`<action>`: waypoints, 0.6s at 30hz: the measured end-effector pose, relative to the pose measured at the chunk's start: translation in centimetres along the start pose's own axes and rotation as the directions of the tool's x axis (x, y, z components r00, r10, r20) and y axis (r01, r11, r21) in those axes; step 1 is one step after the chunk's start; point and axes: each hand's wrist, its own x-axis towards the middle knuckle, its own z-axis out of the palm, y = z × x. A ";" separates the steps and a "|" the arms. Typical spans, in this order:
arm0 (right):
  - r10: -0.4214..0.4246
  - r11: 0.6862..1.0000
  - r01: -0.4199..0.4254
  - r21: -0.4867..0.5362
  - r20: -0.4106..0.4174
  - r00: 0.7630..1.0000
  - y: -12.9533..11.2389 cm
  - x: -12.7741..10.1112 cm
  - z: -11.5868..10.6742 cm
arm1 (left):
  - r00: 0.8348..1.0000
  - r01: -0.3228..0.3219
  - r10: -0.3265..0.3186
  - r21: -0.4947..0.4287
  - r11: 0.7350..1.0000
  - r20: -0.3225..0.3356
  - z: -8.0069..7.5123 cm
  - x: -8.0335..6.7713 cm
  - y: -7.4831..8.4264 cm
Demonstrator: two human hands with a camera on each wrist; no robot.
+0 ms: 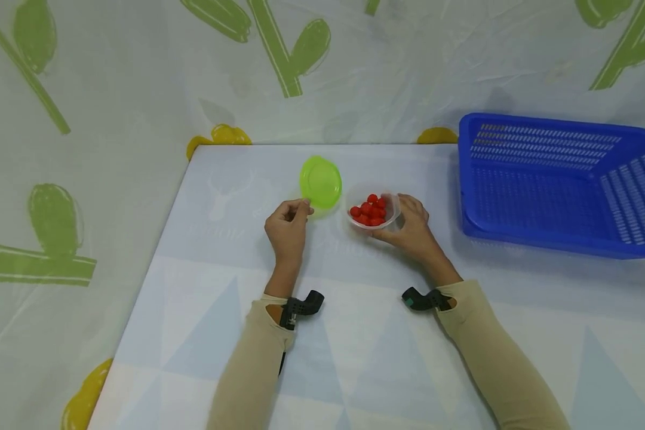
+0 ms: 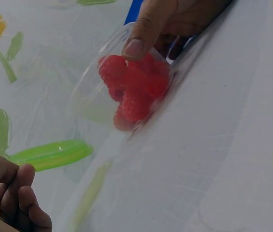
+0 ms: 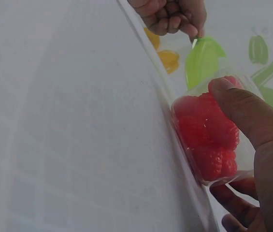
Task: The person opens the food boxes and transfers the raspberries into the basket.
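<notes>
Watching from my end, I had both forearms in beige sleeves [image 1: 247, 370] coming up over the table [image 1: 204, 334], each with a black wrist mount [image 1: 301, 307].

Left hand [image 1: 286, 230] sat just left of centre with its fingers curled, thumb and forefinger pinching the near edge of the green lid [image 1: 321, 182]. Lid was tilted up off the table, its inner face turned toward the head camera. In the right wrist view the same pinch showed at the lid's edge [image 3: 201, 58], the other fingers tucked into the palm.

Right hand [image 1: 411, 230] was just right of the lid, wrapped around a clear cup [image 1: 392, 206] from the right side, thumb over the near rim. The left wrist view had the thumb [image 2: 143, 31] on the rim right above the contents. Cup stood on the table, just beside the lid; I couldn't tell whether the two touched.

Cup held a pile of red raspberries [image 1: 369, 210], roughly filling it to the rim.

Further right and well apart from the hands sat a blue basket [image 1: 559, 239] at the table's right edge.

Behind everything hung a white cloth with green leaf print [image 1: 285, 54].
</notes>
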 end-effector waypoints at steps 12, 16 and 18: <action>0.003 1.000 -0.003 -0.014 0.000 1.000 0.1 -0.1 -0.2 | 0.995 0.103 -0.102 0.035 0.994 -0.019 -0.1 0.2 -0.9; 0.006 1.000 -0.006 0.002 0.000 1.000 0.0 -0.2 0.0 | 0.997 0.074 -0.070 0.113 0.991 -0.037 -0.4 0.2 -0.9; 0.005 1.000 -0.005 0.003 -0.003 1.000 0.0 -0.2 -0.1 | 0.997 0.074 -0.069 0.122 0.990 -0.043 -0.5 0.3 -1.0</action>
